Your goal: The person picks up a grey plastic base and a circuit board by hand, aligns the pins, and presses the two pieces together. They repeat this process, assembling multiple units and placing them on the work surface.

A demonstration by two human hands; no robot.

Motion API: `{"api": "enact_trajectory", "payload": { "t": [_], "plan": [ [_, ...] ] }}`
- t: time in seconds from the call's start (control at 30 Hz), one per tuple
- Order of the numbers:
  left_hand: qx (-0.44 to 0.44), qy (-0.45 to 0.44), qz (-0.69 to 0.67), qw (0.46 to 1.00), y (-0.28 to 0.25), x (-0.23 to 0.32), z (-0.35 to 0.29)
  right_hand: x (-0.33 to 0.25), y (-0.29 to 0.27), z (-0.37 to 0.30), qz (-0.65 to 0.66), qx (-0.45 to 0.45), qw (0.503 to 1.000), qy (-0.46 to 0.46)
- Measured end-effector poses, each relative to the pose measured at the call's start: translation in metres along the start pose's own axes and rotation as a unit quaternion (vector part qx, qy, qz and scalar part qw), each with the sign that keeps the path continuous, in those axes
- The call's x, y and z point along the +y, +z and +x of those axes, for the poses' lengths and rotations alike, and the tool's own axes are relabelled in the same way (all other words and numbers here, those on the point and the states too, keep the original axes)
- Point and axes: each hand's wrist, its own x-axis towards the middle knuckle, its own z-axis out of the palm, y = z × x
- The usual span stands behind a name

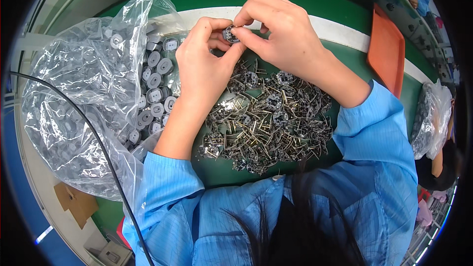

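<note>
In front of me, above the far part of the work surface, both hands meet at a small round grey plastic housing [230, 34]. The fingers and thumb of my left hand [204, 61] are closed round it. A dark circuit board shows on its face. My right hand [283, 32] pinches at the board's edge with thumb and forefinger; the fingertips partly hide the spot. Below my hands lies a wide heap of small round circuit boards [271, 118] with long metal pins. Left of my left forearm, several loose grey housings [155, 81] spill from a clear plastic bag [79, 88].
An orange tray [387, 51] lies at the far right. Another filled clear bag [433, 118] is at the right edge. A black cable [93, 130] crosses the left side over the bag. A cardboard box [76, 202] stands lower left. Another person's hand [412, 0] shows at the top right.
</note>
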Motion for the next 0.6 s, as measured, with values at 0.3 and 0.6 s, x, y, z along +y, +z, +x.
{"api": "enact_trajectory", "payload": {
  "t": [0.3,0.6],
  "plan": [
    [0.030,0.171,0.124,0.977,-0.003,-0.006,0.001,0.007,-0.001,0.002,0.185,-0.064,0.972,0.128],
    [0.017,0.224,0.190,0.956,-0.005,-0.005,0.003,0.010,-0.013,0.005,0.232,-0.178,0.924,0.246]
  ]
}}
